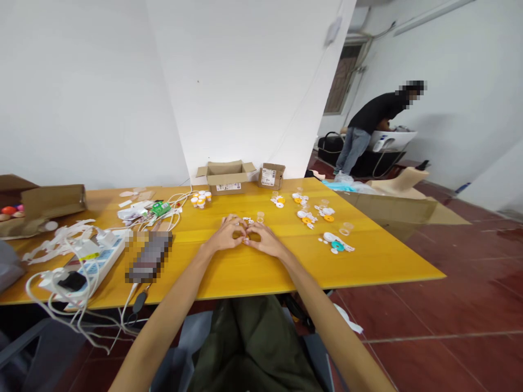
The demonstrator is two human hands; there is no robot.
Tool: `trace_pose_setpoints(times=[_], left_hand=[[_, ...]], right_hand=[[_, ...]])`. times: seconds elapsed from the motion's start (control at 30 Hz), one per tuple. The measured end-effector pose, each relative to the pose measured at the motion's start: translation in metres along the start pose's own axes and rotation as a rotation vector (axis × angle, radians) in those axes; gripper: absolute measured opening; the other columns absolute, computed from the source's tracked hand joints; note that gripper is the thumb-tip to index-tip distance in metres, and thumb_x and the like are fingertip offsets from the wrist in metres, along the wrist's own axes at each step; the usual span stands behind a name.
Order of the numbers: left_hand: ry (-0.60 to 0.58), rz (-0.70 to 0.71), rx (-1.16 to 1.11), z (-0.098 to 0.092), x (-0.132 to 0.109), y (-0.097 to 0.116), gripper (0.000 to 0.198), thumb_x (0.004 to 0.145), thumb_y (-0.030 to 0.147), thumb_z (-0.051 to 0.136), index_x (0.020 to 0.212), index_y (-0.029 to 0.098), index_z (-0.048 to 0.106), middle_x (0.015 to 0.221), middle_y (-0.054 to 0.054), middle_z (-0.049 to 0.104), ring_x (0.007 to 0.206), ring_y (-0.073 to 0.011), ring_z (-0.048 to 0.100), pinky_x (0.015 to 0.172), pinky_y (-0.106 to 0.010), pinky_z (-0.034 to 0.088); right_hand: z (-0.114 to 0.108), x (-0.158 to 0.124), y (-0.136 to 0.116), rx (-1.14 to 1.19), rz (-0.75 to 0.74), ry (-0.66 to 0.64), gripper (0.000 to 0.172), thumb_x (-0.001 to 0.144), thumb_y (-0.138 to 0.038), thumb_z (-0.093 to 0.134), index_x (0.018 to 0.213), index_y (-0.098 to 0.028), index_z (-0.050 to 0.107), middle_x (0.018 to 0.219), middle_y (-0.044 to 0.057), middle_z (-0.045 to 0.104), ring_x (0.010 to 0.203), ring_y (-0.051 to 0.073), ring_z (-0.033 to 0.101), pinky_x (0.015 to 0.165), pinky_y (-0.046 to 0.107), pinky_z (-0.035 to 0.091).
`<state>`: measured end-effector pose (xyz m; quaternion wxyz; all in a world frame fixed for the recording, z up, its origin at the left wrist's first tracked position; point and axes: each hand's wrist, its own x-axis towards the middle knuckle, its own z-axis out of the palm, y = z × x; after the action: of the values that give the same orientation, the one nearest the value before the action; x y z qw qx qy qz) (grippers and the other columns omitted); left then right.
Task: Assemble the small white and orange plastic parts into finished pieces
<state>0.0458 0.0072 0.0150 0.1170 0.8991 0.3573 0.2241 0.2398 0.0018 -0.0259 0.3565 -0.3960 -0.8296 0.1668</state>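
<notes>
My left hand (226, 234) and my right hand (265, 240) meet low over the middle of the yellow table (253, 275). Both have curled fingers, with the tips pinched together around something small, partly white and orange, that I cannot make out. Just beyond the fingers lie small white plastic parts (247, 220) and a clear plastic cup (260, 216). To the right are several sets of loose parts, among them an orange disc (328, 218), a teal disc (337, 246) and a clear ring-like cup (346, 228). Several white-and-orange capped pieces (201, 199) stand clustered at the back left.
An open cardboard box (226, 178) and a smaller carton (271, 176) stand against the wall. On the left lie a power strip (100, 267) with tangled cables, a blurred-out dark phone-like device (149, 257) and wrappers. A person (373, 114) bends over at the far right.
</notes>
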Motion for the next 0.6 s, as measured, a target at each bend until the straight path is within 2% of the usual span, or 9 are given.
trace_pose_setpoints(times=[0.6], left_hand=[[-0.029,-0.025,-0.004,0.0015,-0.0002,-0.0012,0.013,0.081,0.024,0.060,0.081,0.026,0.073,0.112,-0.004,0.066,0.115,-0.0268,0.046,0.103,-0.048,0.033]], right_hand=[[-0.0002,-0.0005,-0.0010,-0.008,-0.002,0.000,0.016,0.081,-0.035,0.071,0.093,-0.025,0.069,0.109,0.005,0.067,0.102,0.023,0.064,0.089,0.038,0.050]])
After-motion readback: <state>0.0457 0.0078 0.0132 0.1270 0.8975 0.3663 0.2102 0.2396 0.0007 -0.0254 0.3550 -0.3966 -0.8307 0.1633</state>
